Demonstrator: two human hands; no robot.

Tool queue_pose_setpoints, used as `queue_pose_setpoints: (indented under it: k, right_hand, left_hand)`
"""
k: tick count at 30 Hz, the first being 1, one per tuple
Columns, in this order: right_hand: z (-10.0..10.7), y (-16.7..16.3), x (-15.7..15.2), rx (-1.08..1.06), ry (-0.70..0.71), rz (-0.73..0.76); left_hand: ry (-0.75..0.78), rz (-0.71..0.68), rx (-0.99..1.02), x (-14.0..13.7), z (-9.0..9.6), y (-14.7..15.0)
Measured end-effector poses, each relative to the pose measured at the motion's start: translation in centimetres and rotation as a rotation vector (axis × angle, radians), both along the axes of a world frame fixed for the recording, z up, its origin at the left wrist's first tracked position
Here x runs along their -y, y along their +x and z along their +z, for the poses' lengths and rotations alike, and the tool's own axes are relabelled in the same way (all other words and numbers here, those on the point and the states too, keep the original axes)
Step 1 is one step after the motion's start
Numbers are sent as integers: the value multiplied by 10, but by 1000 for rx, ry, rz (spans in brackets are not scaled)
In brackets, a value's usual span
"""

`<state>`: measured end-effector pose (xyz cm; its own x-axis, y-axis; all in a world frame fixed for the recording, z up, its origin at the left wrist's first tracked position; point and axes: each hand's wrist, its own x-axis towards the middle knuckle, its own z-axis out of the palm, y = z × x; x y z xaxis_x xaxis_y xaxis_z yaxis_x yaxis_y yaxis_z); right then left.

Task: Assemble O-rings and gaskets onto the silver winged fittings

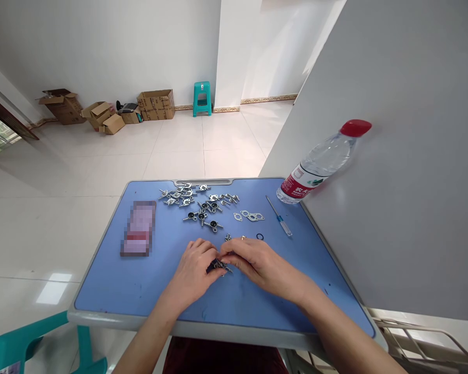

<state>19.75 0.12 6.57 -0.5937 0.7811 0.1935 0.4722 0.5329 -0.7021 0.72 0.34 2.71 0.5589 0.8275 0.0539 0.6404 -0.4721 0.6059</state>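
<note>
My left hand (pixel 194 269) is closed on a small metal fitting (pixel 223 267) low over the middle of the table. At the same fitting, my right hand (pixel 259 262) pinches with thumb and finger; what lies in the pinch is hidden. Just beyond the fingers is a little pile of screws (pixel 228 237), with a brass-coloured piece (pixel 244 238) partly covered by the right hand. A black rubber ring (pixel 260 236) lies beside them. Farther back sit several fittings with round black centres (pixel 213 225), and behind those a heap of bare metal fittings (pixel 186 201).
Flat metal gaskets (pixel 252 216) and a screwdriver (pixel 280 217) lie right of the fittings on the blue table (pixel 113 288). A water bottle (pixel 315 169) stands at the back right by a grey panel (pixel 405 208). A blurred-out flat object (pixel 139 228) is at left.
</note>
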Motion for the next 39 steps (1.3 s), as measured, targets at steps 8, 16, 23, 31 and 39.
queue_pose_setpoints:
  k: [8,16,23,31,39]
  right_hand:
    - [18,4,8,74,-120,12]
    - [-5,1,2,68,258,-106]
    - [-9,5,8,125,321,-85]
    - [-2,-5,0,-3,346,-64]
    - [-16,13,9,160,408,-115]
  left_hand:
    - [17,12,-9,2,0,1]
    - [42,27,-10,4,-4,-2]
    - [52,22,-3,5,-8,-3]
    - [78,25,-9,5,-14,-4]
    - [40,27,-2,6,-15,-3]
